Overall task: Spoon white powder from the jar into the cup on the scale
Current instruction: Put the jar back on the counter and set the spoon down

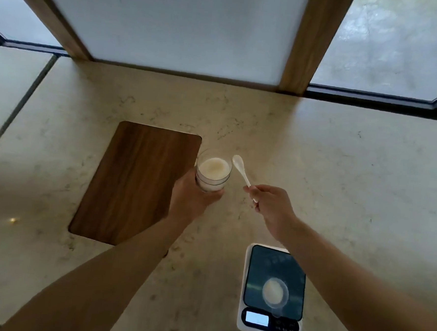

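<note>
Jar (213, 174) of white powder (214, 167) sits in my left hand (192, 198), just off the right edge of the wooden board (137, 183); my fingers (214, 196) are wrapped round its lower wall. It looks like smooth glass, so I judge it slippery, breakable and fairly heavy, nearly full: best held low with a whole-hand wrap. My left arm reaches forward. Beside the jar, my right hand (270, 207) pinches the spoon (241, 169) at the handle end, bowl pointing toward the rim; it's light and stiff. Nearer me on the surface (352, 173), the cup (275, 293) sits on the scale (272, 294), with some powder inside.
</note>
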